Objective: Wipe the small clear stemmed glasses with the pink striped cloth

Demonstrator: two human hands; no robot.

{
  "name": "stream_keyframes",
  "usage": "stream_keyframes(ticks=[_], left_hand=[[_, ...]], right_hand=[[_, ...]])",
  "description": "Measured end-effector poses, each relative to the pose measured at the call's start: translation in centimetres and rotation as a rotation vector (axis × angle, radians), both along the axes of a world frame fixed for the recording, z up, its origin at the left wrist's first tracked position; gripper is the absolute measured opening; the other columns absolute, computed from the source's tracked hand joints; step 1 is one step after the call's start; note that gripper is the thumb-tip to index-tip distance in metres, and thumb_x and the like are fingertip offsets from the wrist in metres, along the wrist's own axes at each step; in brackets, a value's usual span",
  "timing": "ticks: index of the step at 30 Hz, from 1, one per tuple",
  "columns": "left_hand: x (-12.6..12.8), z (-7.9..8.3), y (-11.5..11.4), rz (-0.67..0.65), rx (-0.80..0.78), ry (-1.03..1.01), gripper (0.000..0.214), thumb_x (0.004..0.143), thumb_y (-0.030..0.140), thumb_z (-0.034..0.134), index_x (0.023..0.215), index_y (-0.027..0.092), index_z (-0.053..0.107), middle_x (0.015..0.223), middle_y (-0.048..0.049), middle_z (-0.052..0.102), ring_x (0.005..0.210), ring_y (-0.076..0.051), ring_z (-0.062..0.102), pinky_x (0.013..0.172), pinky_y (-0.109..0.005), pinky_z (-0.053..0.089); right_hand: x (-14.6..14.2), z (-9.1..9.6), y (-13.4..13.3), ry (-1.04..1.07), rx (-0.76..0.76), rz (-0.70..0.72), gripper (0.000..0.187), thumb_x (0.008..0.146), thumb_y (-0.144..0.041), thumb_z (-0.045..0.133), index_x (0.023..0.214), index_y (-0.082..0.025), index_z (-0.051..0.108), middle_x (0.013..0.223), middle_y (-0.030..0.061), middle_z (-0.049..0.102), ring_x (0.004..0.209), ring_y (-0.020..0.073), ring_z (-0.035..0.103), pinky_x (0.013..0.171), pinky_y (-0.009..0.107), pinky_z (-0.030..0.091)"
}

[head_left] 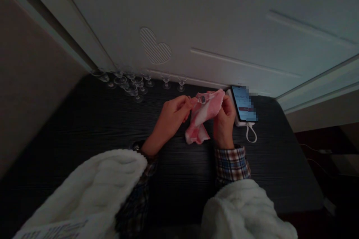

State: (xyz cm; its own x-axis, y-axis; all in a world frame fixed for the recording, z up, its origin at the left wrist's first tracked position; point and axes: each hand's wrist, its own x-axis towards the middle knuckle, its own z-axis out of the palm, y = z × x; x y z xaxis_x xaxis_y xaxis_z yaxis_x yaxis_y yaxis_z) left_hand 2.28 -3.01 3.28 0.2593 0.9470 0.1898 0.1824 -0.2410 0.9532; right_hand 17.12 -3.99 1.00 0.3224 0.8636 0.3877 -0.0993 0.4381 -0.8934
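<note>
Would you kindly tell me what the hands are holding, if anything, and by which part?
The left hand pinches a glass by one end, foot or rim unclear; the right hand holds a cloth by its upper right part.

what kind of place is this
Probably a room in a home, though little of it shows. A dark tabletop stands against a pale panel with a ridged heart on it, and the person wears plush white sleeves.
</note>
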Motion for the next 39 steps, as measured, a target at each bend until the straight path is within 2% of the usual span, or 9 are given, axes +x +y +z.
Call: stream_keyframes(ticks=[15,23,26,32,39], left_hand=[[0.0,0.02,0.03,-0.005,0.009,0.016,0.035,0.089,0.044,0.046,0.069,0.017,0.054,0.051,0.0044,0.045,0.049,-0.009,0.042,0.049,-0.022,0.031],[-0.09,-0.14,0.06,-0.009,0.018,-0.002,0.034,0.09,0.044,0.046,0.071,0.017,0.056,0.052,0.0047,0.045,0.049,-0.009,0.043,0.049,-0.021,0.032],[-0.1,-0.26,0.16,-0.002,0.003,-0.018,0.032,0.089,0.044,0.047,0.078,0.016,0.058,0.056,0.0041,0.049,0.049,-0.008,0.045,0.048,-0.02,0.033],[0.04,-0.28,0.32,0.018,0.02,-0.081,0.03,0.088,0.041,0.051,0.107,0.019,0.058,0.067,0.0025,0.056,0.049,-0.007,0.046,0.045,-0.019,0.034],[-0.01,-0.24,0.31,0.009,0.059,-0.058,0.027,0.086,0.04,0.053,0.106,0.021,0.058,0.069,0.0026,0.056,0.05,-0.007,0.046,0.045,-0.018,0.034]], right_hand=[[0.13,-0.13,0.13,0.016,-0.006,0.003,0.022,0.078,-0.03,0.061,0.1,-0.024,0.064,0.106,0.002,0.068,0.099,0.0174,0.063,0.09,0.035,0.049],[0.05,0.13,0.02,-0.006,0.041,0.009,0.017,0.079,-0.025,0.06,0.096,-0.025,0.062,0.104,0.0004,0.066,0.098,0.0162,0.063,0.09,0.034,0.049],[-0.01,0.27,-0.02,-0.004,0.054,0.019,0.015,0.079,-0.023,0.06,0.094,-0.024,0.061,0.102,0.0003,0.066,0.097,0.0157,0.062,0.091,0.034,0.049],[-0.09,0.24,0.01,0.003,0.048,0.027,0.014,0.078,-0.023,0.061,0.092,-0.024,0.06,0.101,0.0008,0.065,0.098,0.0155,0.061,0.092,0.033,0.048],[0.0,0.06,0.11,0.038,0.043,0.057,0.011,0.079,-0.022,0.061,0.089,-0.024,0.057,0.097,-0.0004,0.062,0.097,0.0147,0.06,0.092,0.033,0.047]])
